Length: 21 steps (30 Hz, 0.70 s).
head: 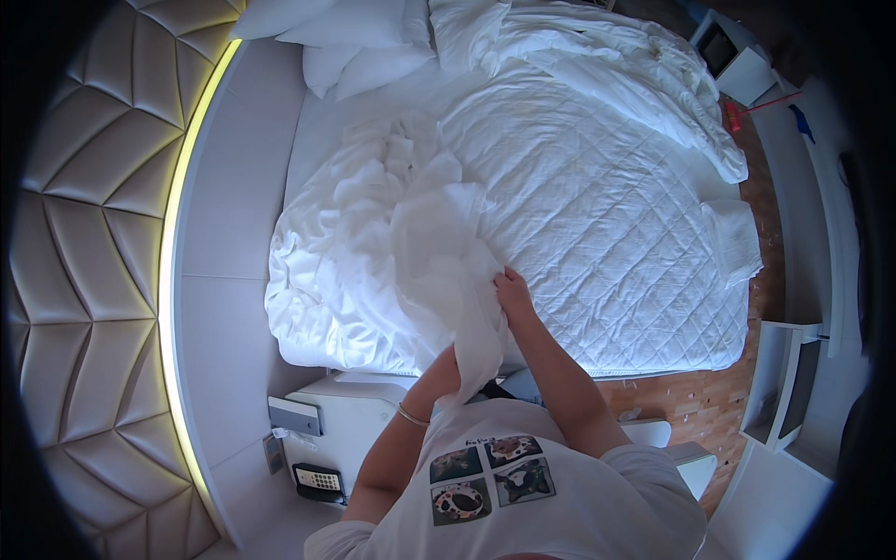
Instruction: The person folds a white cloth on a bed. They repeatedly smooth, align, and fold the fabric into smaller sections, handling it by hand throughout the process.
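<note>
A thin white bed sheet [437,259] is bunched between my hands and over the near left of the bed. My right hand [514,294] pinches its right side above the mattress. Closer to my body, my left hand [442,374], with a bangle on the wrist, grips a hanging fold; its fingertips are partly hidden by the cloth. Beyond lies crumpled white bedding [350,217], which merges with the sheet so the boundary is hard to tell. A quilted white mattress cover [595,245] is exposed to the right of my right hand.
White pillows [357,42] are piled by the headboard wall. A duvet [616,49] is heaped along the bed's far side. Folded white cloth [731,238] rests at the foot edge. A nightstand [350,406] with a telephone [318,481] stands at my left. Small scraps litter the wooden floor [672,402].
</note>
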Each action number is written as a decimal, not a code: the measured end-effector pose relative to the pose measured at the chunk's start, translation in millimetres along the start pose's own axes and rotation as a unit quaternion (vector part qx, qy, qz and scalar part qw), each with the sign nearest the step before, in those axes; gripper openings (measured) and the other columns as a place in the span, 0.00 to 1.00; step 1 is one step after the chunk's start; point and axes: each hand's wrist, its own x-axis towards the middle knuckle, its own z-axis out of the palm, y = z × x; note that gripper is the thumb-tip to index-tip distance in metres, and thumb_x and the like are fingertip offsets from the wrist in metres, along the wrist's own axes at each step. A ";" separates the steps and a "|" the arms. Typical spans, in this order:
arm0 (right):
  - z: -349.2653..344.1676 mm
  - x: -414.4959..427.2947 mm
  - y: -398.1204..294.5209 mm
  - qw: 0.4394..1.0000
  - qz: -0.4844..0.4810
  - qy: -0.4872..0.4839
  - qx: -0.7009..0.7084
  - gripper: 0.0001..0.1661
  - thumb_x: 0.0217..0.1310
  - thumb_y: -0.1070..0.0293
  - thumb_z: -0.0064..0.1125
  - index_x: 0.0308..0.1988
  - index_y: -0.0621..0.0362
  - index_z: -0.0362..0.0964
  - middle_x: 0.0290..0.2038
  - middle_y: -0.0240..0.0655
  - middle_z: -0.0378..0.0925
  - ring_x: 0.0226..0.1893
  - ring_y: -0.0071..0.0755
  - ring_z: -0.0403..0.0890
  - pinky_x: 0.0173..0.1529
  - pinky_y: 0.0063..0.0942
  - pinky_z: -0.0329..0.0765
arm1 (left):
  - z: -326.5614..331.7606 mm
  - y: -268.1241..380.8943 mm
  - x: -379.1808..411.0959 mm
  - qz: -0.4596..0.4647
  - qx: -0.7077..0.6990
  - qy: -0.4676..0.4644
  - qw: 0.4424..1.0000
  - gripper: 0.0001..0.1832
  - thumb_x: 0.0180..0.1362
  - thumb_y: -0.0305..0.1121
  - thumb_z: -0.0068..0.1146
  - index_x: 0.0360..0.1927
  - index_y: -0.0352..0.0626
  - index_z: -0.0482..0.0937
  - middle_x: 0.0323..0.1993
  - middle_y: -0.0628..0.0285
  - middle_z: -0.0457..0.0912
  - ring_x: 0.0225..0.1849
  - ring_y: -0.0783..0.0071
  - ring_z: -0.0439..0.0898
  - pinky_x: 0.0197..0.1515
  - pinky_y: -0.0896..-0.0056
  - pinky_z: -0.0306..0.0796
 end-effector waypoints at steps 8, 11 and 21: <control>69.5 -118.2 -46.0 0.732 -0.363 -0.410 -0.405 0.06 0.48 0.76 0.53 0.32 0.60 0.70 0.29 0.45 0.72 0.32 0.51 0.75 0.35 0.40 0.72 | -76.7 2.8 7.5 -0.067 -0.275 0.405 0.869 0.32 0.53 0.41 0.56 0.57 0.35 0.60 0.46 0.56 0.73 0.47 0.67 0.73 0.49 0.70 0.69; 67.2 -126.3 -29.1 0.763 -0.306 -0.432 -0.371 0.05 0.49 0.75 0.53 0.31 0.60 0.72 0.29 0.46 0.74 0.31 0.52 0.76 0.36 0.38 0.72 | -77.1 -2.5 10.6 -0.152 0.021 0.343 0.927 0.34 0.46 0.35 0.60 0.56 0.31 0.61 0.38 0.52 0.76 0.40 0.64 0.76 0.44 0.70 0.70; 14.4 -49.1 -6.8 0.962 0.129 -0.164 0.176 0.16 0.59 0.69 0.46 0.47 0.56 0.71 0.38 0.35 0.77 0.36 0.28 0.78 0.39 0.26 0.75 | -31.4 4.8 37.0 -0.110 -0.134 0.148 0.974 0.15 0.54 0.26 0.46 0.45 0.34 0.75 0.36 0.62 0.79 0.36 0.77 0.76 0.40 0.77 0.70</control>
